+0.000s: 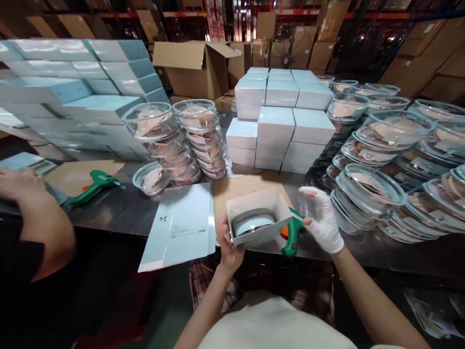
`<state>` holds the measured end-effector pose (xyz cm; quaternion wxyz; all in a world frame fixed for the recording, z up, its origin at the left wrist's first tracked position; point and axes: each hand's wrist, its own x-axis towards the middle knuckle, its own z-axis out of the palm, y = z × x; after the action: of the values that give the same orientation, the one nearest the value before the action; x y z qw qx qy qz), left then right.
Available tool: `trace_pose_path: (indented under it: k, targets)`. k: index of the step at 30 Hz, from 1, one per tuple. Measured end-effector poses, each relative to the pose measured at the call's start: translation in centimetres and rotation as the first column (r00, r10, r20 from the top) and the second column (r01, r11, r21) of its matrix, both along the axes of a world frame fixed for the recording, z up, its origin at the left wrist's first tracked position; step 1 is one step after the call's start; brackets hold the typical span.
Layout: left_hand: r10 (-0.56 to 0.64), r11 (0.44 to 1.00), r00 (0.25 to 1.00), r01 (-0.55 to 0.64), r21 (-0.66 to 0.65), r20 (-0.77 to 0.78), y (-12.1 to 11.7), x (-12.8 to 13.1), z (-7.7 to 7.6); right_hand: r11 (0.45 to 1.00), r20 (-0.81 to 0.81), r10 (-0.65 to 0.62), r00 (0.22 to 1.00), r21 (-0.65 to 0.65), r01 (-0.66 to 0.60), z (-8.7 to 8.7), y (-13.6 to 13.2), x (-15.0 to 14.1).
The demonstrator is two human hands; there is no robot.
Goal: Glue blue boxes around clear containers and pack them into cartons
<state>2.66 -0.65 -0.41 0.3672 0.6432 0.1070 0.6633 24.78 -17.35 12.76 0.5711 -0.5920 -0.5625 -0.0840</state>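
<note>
My left hand (228, 247) grips the near left corner of an open white box (276, 202) that has a round clear container (252, 224) lying inside. My right hand (322, 219), in a white glove, hovers just right of the box with its fingers spread and nothing in it. A green glue gun (291, 234) lies on the metal table between the box and my right hand. A flat pale blue sleeve (181, 224) lies to the left of the box.
Stacks of white boxes (279, 126) stand behind; pale blue boxes (65, 92) pile at the left. Stacked clear round containers (374, 145) crowd the right and the middle (198, 135). Another person's arm (36, 213) and a second green glue gun (95, 184) are at the left.
</note>
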Motion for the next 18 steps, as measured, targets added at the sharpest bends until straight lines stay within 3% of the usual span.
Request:
trace_pose_path:
  k: [2, 4, 7, 10, 12, 13, 14, 15, 17, 18]
  targets:
    - [-0.053, 0.996, 0.998, 0.056, 0.075, -0.041, 0.3, -0.6, 0.5, 0.976, -0.078, 0.167, 0.983, -0.13, -0.176, -1.3, 1.1, -1.8]
    - [-0.064, 0.996, 0.995, 0.068, 0.055, -0.072, 0.3, -0.9, 1.6, 0.947, -0.228, 0.203, 0.952, -0.2, -0.25, -2.0, 2.7, -4.2]
    - [-0.038, 0.998, 0.999, 0.036, -0.057, -0.03, -0.2, -0.9, 3.2, 0.989, -0.472, 0.031, 0.881, -0.11, -0.094, -2.1, 5.1, -7.1]
    - [0.003, 0.999, 1.0, -0.003, -0.051, 0.007, -0.3, -0.9, 3.5, 0.999, -0.581, -0.025, 0.814, 0.022, 0.047, -2.0, 5.5, -7.8]
    - [0.032, 0.999, 0.997, -0.031, 0.019, -0.068, 0.0, -1.2, 3.1, 0.993, -0.542, -0.105, 0.834, -0.015, 0.116, -2.0, 4.3, -7.2]
    - [0.049, 0.998, 0.992, -0.045, 0.045, -0.112, 0.3, -1.5, 2.8, 0.977, -0.476, -0.213, 0.854, -0.118, 0.178, -2.0, 3.3, -6.8]
    - [0.068, 0.997, 0.987, -0.06, 0.054, -0.148, 0.6, -1.8, 2.5, 0.925, -0.374, -0.349, 0.859, -0.282, 0.253, -2.0, 2.3, -6.3]
    - [0.082, 0.996, 0.982, -0.074, 0.053, -0.172, 0.9, -2.0, 2.2, 0.815, -0.241, -0.476, 0.846, -0.481, 0.322, -2.0, 1.3, -5.9]
    - [0.101, 0.994, 0.976, -0.093, 0.054, -0.192, 1.3, -2.3, 1.9, 0.456, 0.027, -0.61, 0.792, -0.806, 0.378, -2.2, -0.1, -5.4]
    - [0.109, 0.993, 0.975, -0.097, 0.07, -0.195, 1.5, -2.2, 1.8, 0.293, 0.108, -0.63, 0.769, -0.884, 0.364, -2.3, -0.3, -5.3]
